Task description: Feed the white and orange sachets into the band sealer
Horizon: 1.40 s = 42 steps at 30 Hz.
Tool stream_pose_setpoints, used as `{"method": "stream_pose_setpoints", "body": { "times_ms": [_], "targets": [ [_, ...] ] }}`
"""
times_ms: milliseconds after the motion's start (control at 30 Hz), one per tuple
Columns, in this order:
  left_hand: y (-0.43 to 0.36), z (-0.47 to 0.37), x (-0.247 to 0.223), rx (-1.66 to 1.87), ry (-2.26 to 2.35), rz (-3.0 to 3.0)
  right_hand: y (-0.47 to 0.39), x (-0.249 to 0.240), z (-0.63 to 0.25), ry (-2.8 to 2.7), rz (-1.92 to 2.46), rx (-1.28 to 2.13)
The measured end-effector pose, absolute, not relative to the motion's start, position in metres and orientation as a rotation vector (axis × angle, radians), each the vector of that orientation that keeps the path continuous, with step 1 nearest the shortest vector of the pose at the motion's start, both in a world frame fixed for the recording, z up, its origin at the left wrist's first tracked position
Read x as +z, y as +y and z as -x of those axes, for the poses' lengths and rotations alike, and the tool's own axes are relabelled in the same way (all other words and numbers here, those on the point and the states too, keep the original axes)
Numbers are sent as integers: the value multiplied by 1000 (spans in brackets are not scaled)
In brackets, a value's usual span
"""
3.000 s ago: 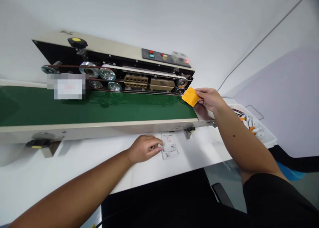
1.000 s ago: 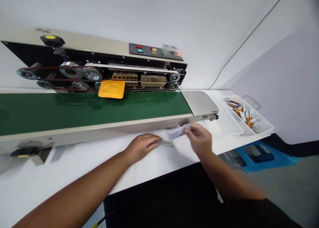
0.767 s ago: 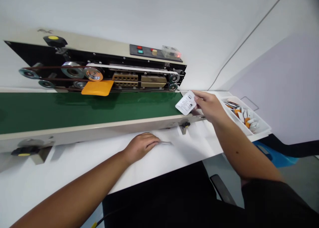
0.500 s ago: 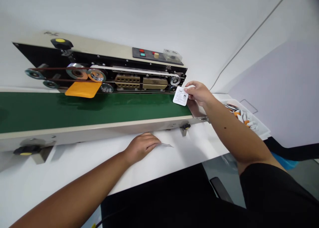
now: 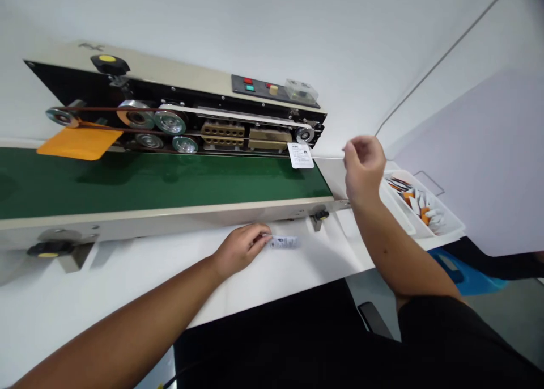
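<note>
My left hand (image 5: 243, 249) rests near the white table and pinches a small white printed packet (image 5: 284, 242). Another white printed packet (image 5: 301, 156) has its upper edge at the right end of the sealing machine (image 5: 170, 74), above the green belt (image 5: 199, 185). An orange packet (image 5: 80, 142) sticks out of the machine's left end. My right hand (image 5: 366, 161) is raised right of the belt, away from that packet. Its fingers are curled together; whether they hold anything is too unclear to tell.
A white bin (image 5: 450, 230) with several orange and white packets stands at the right. Black knobs (image 5: 50, 248) jut from the conveyor's front side. A blue object (image 5: 467, 273) lies below the bin, beyond the table edge.
My right hand has let go of the white packet, now at the machine, and moved right. The orange packet has travelled left. The packet in my left hand now shows its printed face.
</note>
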<state>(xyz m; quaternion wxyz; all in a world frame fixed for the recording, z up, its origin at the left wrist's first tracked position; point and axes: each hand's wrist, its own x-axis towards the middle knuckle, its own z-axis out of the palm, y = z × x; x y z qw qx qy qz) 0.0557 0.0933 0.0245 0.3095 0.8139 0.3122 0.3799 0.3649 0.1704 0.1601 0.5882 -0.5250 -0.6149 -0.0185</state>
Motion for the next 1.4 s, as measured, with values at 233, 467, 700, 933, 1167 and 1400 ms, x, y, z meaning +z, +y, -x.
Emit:
{"method": "stream_pose_setpoints", "body": {
  "times_ms": [233,467,700,933,1167,1400],
  "targets": [
    [88,-58,16,929,848,-1671,41,87,-324,-1928,1249,400],
    [86,-57,21,873,824,-1864,44,81,-308,-1970,1211,524],
    [88,-56,24,870,710,-2019,72,140,-343,-1877,1084,9],
    [90,-54,20,824,687,-2162,152,161,-379,-1910,1332,-687],
    [91,-52,18,822,713,-2204,181,151,-364,-2100,1365,-646],
    [94,-49,21,836,680,-2282,146,152,-347,-2066,1335,-416]
  ]
}}
